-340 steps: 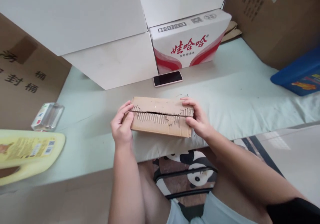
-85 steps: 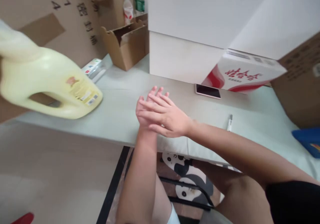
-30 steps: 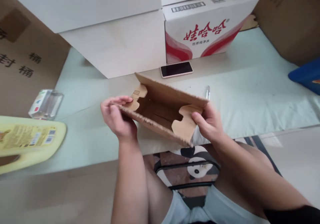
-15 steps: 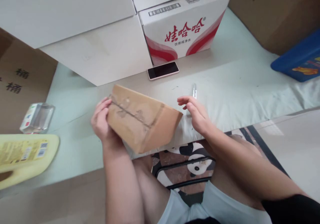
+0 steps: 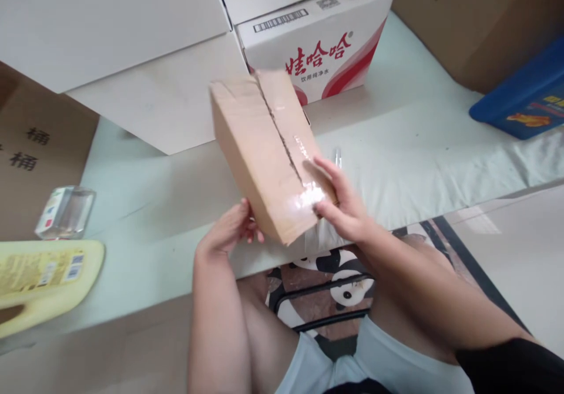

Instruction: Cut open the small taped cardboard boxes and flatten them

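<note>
A brown cardboard box (image 5: 273, 141) is tilted above the table, its taped seam facing up and clear tape shining near its close end. My right hand (image 5: 346, 203) grips the close right corner, thumb and forefinger on the taped face; its other fingers are largely hidden. Beside the lower left edge is my left hand (image 5: 231, 226), thumb at the box's side and fingers loosely curled with a gap between; whether it bears any weight is unclear. Just past my right fingers lies a small clear object (image 5: 338, 157), possibly a cutter or pen, partly hidden.
White cartons (image 5: 176, 97) and a red-and-white water carton (image 5: 356, 65) stand at the back. A clear packet (image 5: 66, 212) and yellow container (image 5: 48, 279) are at left, a blue container (image 5: 520, 100) at right. A pale green cloth (image 5: 418, 153) covers the table.
The box has turned and swung up and away, now covering most of the phone. My right hand has closed on its corner; my left hand has slid from its far-left side to the lower edge.
</note>
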Motion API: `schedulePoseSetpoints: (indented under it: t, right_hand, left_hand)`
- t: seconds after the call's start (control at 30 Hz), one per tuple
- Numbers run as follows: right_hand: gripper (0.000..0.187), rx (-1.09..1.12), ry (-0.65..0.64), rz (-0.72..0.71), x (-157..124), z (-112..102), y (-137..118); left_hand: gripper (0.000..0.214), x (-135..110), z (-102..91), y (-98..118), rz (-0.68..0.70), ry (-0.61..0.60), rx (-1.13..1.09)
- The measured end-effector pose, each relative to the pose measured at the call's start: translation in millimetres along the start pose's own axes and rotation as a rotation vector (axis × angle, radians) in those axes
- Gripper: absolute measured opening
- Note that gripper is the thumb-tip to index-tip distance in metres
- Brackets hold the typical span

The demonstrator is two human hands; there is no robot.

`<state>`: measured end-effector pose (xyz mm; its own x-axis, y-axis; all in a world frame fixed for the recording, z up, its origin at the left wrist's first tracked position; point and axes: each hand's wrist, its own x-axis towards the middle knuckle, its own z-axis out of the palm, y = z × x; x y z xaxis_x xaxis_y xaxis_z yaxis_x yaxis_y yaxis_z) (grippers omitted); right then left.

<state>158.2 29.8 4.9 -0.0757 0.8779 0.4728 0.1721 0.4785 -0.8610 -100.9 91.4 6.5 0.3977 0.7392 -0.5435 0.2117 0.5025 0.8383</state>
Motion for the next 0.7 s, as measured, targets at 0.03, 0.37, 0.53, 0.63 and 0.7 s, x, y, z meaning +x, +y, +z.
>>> schedulePoseSetpoints:
  t: [0.03,0.37,0.53,0.63,0.7]
  right_hand:
    - [0.055,0.008,0.063,0.039,0.0,-2.0,1.6]
    - [0.031,0.058,0.040,0.189,6.2,1.8,6.4]
    - [0.048,0.074,-0.184,0.137,3.7,7.5,4.3]
    - [0.055,-0.033,-0.055,0.209,5.0,0.7,7.5]
    - [0.047,-0.274,0.060,0.354,8.7,-9.0,11.8]
  left_hand:
    - [0.061,-0.6,-0.9,-0.1,-0.061,-0.067,0.106]
    - [0.067,32.0,-6.1,-11.3,0.737,0.684,0.155]
    - [0.046,25.3,-6.3,-11.3,1.027,0.792,0.373]
    - [0.035,21.9,-1.1,-9.8,1.021,0.744,0.431]
    - [0.032,22.6,2.7,-9.2,1.065,0.758,0.402]
